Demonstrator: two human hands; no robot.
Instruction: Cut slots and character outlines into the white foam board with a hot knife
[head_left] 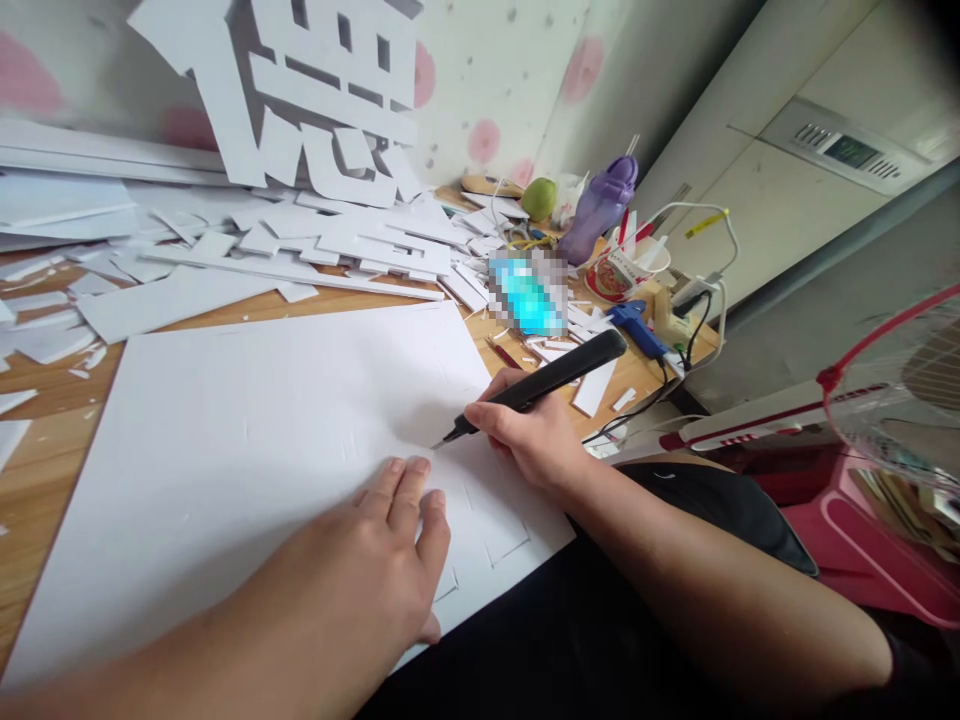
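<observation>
A large white foam board (247,420) lies on the wooden table, with thin short lines and cut marks showing on its surface. My right hand (536,430) is closed around a black craft knife (555,370), held at a slant. The knife's thin tip touches the board or hovers just over it, near its middle. Just below that tip, my left hand (397,540) lies on the board with its fingers stretched out, holding nothing. A corner mark is drawn close to the board's near right edge.
White offcuts (360,240) are heaped behind the board, below a large cut-out character (330,100) leaning on the wall. To the right stand a purple bottle (600,205), a paper tub (622,265), a blue glue gun (637,330) and cables. A fan (907,380) is at far right.
</observation>
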